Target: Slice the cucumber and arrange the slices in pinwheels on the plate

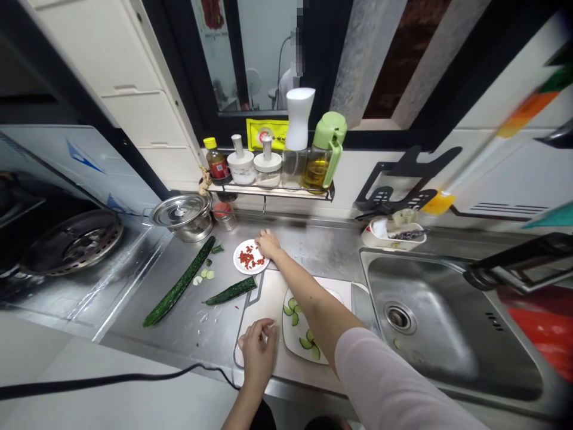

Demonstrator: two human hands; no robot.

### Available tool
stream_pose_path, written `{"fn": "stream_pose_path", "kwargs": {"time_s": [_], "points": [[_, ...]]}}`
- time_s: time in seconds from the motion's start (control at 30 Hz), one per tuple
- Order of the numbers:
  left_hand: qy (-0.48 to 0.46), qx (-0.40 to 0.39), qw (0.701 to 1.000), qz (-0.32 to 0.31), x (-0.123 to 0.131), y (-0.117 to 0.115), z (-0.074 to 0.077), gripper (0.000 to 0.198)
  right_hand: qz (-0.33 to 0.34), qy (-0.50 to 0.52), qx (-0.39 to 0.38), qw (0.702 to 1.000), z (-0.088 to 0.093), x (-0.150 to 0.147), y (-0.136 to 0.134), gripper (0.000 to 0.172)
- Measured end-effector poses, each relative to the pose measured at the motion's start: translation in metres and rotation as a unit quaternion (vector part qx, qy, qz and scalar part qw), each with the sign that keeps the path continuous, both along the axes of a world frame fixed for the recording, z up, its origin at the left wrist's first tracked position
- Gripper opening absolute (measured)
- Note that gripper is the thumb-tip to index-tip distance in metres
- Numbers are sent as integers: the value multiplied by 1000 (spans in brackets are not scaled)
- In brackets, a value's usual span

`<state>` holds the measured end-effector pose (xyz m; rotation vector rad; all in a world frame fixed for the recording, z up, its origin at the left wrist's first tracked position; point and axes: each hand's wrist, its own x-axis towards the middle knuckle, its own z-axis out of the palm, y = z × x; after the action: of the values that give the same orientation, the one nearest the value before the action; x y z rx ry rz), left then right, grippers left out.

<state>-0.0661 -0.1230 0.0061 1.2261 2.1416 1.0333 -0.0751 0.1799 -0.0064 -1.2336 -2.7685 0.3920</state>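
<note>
My right hand reaches across to the right rim of a small white plate holding several small red pieces. Its fingers are bent together; what they hold, if anything, is hidden. Over the left part of the white cutting board, my left hand has its fingers curled in, and I cannot make out anything between them. A larger white plate lies on the board, partly behind my right forearm. On it, cucumber slices form petal-like shapes, one with a bit of red.
Left of the board lie a long cucumber, a cut cucumber piece and several slices. A lidded steel pot stands behind. Right is the sink; a cleaver blade lies beside it. Above is a seasoning shelf.
</note>
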Motion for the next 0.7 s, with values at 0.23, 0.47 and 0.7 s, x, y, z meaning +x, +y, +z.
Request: {"fn": "stream_pose_path", "kwargs": {"time_s": [0.23, 0.47, 0.7], "points": [[-15, -9, 1000, 7, -4, 3, -3, 20, 31, -6, -8, 999, -2, -4, 5, 19], [-23, 0, 1000, -3, -2, 4, -3, 26, -14, 20, -39, 999, -1, 0, 3, 18], [-14, 4, 1000, 13, -4, 7, -2, 25, -120, 148, -55, 980, 6, 46, -21, 17]]}}
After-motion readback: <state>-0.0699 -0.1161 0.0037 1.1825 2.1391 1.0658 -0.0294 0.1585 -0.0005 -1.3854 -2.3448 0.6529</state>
